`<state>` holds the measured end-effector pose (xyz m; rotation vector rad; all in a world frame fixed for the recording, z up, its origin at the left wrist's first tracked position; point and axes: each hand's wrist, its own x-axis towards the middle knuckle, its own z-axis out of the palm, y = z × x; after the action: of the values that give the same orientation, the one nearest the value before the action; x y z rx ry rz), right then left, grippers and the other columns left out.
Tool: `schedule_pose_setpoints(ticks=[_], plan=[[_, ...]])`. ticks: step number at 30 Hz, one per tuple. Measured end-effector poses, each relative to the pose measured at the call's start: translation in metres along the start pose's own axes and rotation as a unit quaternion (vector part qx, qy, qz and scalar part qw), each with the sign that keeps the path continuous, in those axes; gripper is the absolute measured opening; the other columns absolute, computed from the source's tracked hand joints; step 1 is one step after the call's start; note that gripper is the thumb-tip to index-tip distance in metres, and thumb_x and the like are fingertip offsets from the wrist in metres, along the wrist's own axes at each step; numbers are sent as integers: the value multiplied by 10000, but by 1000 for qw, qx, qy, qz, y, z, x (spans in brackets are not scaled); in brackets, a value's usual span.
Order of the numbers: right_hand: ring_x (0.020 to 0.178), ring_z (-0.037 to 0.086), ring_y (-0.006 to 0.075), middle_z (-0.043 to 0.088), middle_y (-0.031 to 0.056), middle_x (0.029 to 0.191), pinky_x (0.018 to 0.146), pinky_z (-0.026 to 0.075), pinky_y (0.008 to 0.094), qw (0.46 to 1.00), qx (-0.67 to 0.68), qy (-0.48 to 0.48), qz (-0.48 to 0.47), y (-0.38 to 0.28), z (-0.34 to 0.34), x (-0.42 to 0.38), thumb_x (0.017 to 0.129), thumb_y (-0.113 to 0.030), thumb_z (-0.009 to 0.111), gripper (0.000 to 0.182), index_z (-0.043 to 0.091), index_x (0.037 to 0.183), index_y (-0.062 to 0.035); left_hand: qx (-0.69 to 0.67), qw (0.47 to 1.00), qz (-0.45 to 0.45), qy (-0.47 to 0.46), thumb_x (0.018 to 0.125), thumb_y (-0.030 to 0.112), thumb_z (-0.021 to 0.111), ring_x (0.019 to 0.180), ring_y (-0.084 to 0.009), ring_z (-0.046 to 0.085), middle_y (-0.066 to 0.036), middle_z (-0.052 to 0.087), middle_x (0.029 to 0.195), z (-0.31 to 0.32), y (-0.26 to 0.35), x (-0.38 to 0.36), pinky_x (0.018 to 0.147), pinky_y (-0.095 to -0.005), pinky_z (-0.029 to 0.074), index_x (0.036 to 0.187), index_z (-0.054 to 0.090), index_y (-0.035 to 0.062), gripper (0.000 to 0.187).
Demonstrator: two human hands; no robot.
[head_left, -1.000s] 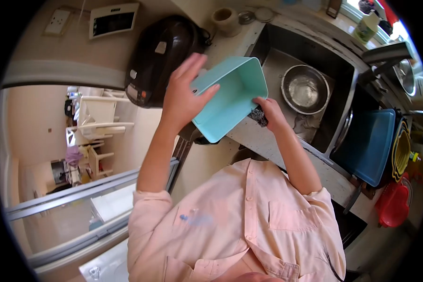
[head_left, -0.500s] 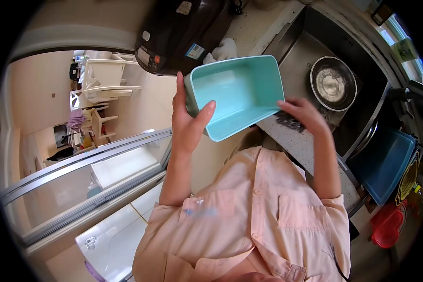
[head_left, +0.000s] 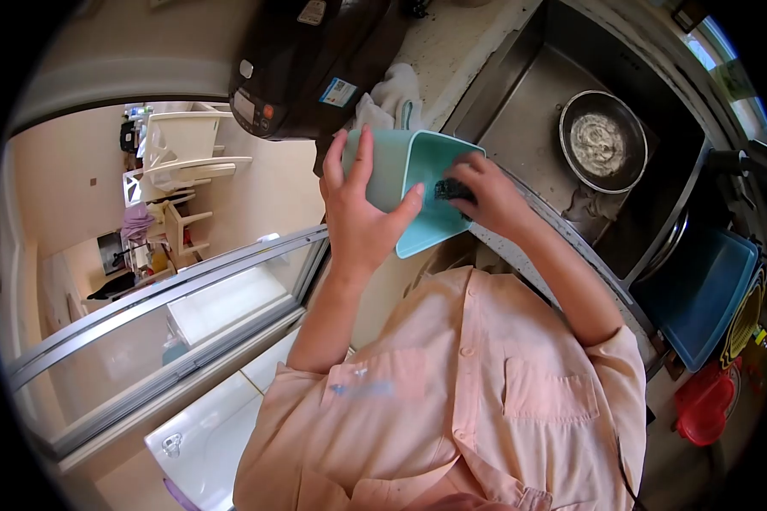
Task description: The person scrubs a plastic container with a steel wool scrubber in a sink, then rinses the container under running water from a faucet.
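Note:
A turquoise rectangular container is tilted on its side, its opening turned toward the right. My left hand grips it from the left, with fingers on its outer wall and the thumb at the rim. Inside the opening, my right hand pinches a dark, rough scrubber close to the inner wall. Right of the hands, a round metal pan with whitish, cloudy contents sits in the steel sink.
A dark brown appliance stands behind the container, beside a white cloth. To the right are a blue tray and a red basin. A sliding door frame crosses the left side.
The container has turned so its opening faces right. My right hand has moved from the counter side into the opening, with the dark scrubber now visible in it.

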<state>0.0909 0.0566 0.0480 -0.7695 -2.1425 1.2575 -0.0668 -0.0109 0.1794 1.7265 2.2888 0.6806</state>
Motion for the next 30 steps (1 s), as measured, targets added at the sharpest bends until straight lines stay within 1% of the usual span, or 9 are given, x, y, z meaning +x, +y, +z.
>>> schedule_pose_setpoints(ticks=[3,6,9,12,15,19,22,26,30], plan=[[984,489,331,485,118,1070,849,432,382,981,-152,-69,-95,17,19,-2,693,-109,647,278,603,965,-69,12,1000,8,-7,658,225,707,1173,-309,381,-160,316,1336,2,4,1,960,-387,339,1322,398,99,743],[920,511,298,493,110,1082,812,446,381,975,-198,-86,-48,20,38,-4,707,-121,619,271,618,977,-123,21,1000,4,-5,645,259,712,1157,-334,381,-160,318,1336,6,7,4,947,-402,346,1312,414,107,746],[940,510,306,514,117,1056,814,449,370,993,-87,-75,26,30,62,10,694,-96,604,222,641,912,-116,33,999,8,0,617,311,722,1132,-378,380,-168,322,1324,12,12,6,922,-430,364,1299,431,121,766],[954,513,314,536,119,1026,811,456,374,996,-37,-75,-32,43,75,13,689,-76,597,148,654,824,-99,49,999,19,8,599,298,721,1117,-378,387,-165,330,1315,15,15,5,915,-428,368,1296,435,128,772],[937,528,317,544,114,1011,796,467,379,986,-70,-75,-128,54,79,12,689,-73,590,103,650,769,-97,54,998,22,10,591,283,716,1110,-370,393,-162,335,1310,17,18,4,917,-428,366,1293,438,130,770],[914,539,304,549,97,990,789,467,365,977,-177,-100,-60,40,70,24,672,-84,612,98,666,745,-121,37,999,15,8,600,271,705,1112,-363,394,-162,337,1310,16,12,8,925,-426,358,1291,440,127,753],[921,537,290,559,90,955,781,467,366,989,23,-145,25,34,64,26,658,-100,623,83,669,723,-123,-1,1000,-21,2,623,260,690,1127,-355,390,-154,338,1318,10,3,11,937,-418,348,1294,436,125,731],[943,529,282,569,85,922,772,467,358,988,-72,-129,46,25,73,24,670,-114,606,94,676,732,-120,-41,999,-32,-7,636,248,684,1146,-343,381,-145,333,1329,6,-9,15,947,-411,345,1302,428,126,724],[947,534,278,572,96,936,729,479,359,968,-222,-108,52,10,79,34,691,-100,561,119,670,734,-82,-40,999,-24,-11,634,249,684,1154,-352,373,-150,329,1330,6,-8,16,947,-413,348,1304,427,132,728]])
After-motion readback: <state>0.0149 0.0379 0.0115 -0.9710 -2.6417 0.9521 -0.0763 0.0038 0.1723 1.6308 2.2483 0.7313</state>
